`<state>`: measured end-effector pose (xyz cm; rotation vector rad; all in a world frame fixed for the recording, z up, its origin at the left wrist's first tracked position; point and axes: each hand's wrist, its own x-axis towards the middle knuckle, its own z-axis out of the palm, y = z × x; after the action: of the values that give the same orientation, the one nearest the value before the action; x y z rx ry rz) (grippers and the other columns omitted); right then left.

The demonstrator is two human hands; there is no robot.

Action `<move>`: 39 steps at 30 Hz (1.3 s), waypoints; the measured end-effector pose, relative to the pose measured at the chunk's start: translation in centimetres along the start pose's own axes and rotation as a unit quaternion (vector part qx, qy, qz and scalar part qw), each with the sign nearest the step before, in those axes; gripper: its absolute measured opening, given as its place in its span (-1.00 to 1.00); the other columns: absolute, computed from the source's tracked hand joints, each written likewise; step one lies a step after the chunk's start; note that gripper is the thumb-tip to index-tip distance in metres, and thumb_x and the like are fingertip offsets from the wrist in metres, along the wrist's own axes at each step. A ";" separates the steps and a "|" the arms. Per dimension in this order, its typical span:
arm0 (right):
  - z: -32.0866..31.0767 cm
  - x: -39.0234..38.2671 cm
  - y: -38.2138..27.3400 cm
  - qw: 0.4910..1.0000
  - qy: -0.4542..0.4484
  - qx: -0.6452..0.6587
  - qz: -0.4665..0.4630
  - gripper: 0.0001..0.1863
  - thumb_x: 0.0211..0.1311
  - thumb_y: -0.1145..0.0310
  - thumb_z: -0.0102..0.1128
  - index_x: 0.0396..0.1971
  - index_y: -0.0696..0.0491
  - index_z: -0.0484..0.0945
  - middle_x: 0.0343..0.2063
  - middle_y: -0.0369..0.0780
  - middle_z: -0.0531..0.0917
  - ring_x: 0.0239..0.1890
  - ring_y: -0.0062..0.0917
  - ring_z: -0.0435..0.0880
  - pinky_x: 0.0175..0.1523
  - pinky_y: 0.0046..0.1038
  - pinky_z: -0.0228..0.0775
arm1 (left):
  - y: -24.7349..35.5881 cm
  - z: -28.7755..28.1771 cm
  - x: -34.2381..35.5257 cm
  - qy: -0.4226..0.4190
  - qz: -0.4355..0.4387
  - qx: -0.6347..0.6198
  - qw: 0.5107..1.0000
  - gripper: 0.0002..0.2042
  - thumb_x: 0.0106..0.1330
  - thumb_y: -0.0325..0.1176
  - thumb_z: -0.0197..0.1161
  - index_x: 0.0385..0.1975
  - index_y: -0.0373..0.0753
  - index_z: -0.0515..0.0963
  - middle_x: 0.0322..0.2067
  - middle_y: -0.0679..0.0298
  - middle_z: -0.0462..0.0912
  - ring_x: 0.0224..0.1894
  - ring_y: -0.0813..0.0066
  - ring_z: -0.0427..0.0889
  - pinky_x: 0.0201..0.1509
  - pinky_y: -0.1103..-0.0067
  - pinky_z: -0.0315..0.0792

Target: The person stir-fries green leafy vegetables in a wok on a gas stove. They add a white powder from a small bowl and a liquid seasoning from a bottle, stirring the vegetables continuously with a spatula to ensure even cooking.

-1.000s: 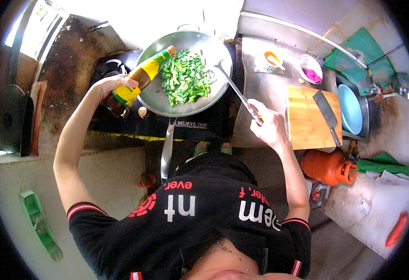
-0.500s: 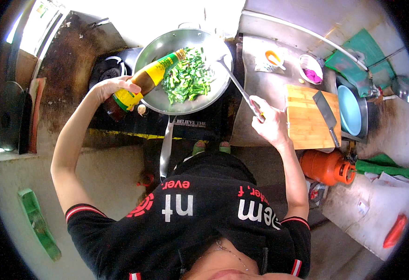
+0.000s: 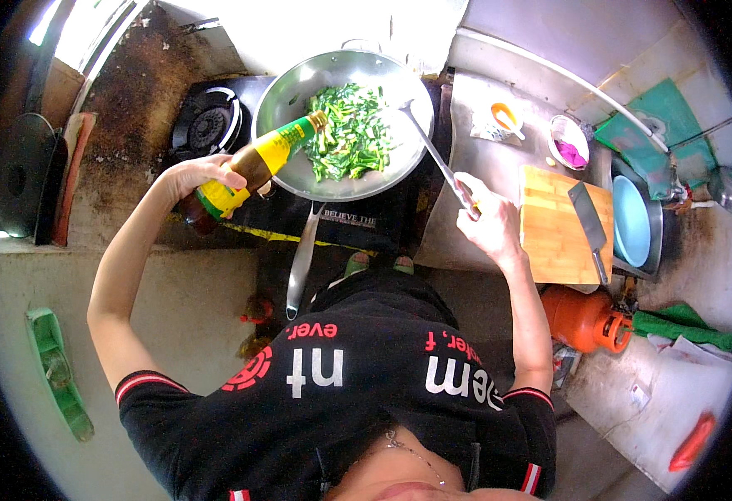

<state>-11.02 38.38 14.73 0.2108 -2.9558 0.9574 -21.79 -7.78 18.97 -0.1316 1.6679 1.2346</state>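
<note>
My left hand point(image 3: 207, 173) is closed around a dark sauce bottle point(image 3: 272, 154) with a yellow and green label. The bottle leans with its neck toward the upper right, its mouth over the left part of the greens. No stream of liquid can be made out. Chopped leafy greens point(image 3: 351, 138) lie in a wide steel wok point(image 3: 289, 177) on the stove, its handle pointing toward me. In my right hand point(image 3: 491, 221) is the handle of a metal spatula point(image 3: 434, 150). Its blade rests at the wok's right inner side.
Right of the stove, a cleaver point(image 3: 587, 221) lies on a wooden cutting board point(image 3: 545, 225). Beyond are an orange bowl point(image 3: 506, 118), a white basket point(image 3: 566, 134) and a blue basin point(image 3: 631, 221). An orange gas cylinder point(image 3: 579, 319) stands below. Another burner point(image 3: 207, 123) sits at left.
The bottle's mouth has drawn back a little toward the wok's left side and nearer to me. My right hand keeps the spatula in about the same place. The whole view has shifted slightly.
</note>
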 end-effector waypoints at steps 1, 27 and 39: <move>0.1 0.1 0.0 1.000 0.001 0.001 -0.001 -0.47 0.00 0.47 0.19 0.08 -0.04 0.46 -0.41 -0.07 0.67 -0.36 -0.25 0.71 -0.19 -0.31 0.56 | 0.1 -0.1 0.1 0.006 0.002 -0.001 1.000 -0.35 -0.01 -0.18 0.46 0.07 -0.29 0.36 -0.27 0.18 0.55 -0.33 0.37 0.61 -0.34 0.39 0.63; 1.0 1.5 0.1 0.999 0.036 0.027 -0.006 -0.45 -0.05 0.52 0.19 0.07 -0.05 0.48 -0.29 -0.13 0.70 -0.32 -0.24 0.71 -0.16 -0.31 0.57 | 1.9 -3.0 4.1 0.038 0.074 -0.002 0.997 -0.43 0.04 -0.11 0.41 -0.05 -0.38 0.40 -0.37 0.13 0.62 -0.47 0.32 0.67 -0.39 0.43 0.62; 1.7 3.8 -1.0 0.996 0.062 0.053 -0.020 -0.46 -0.02 0.47 0.17 0.08 -0.09 0.47 -0.32 -0.14 0.70 -0.33 -0.25 0.71 -0.15 -0.31 0.56 | 1.8 -0.1 2.9 -0.014 0.109 -0.059 0.992 -0.34 -0.02 -0.15 0.46 0.04 -0.33 0.32 -0.33 0.13 0.57 -0.46 0.37 0.63 -0.35 0.45 0.62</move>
<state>-14.61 36.12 14.23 0.2057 -2.7818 1.0811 -24.26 -5.76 17.94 -0.0043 1.6172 1.4945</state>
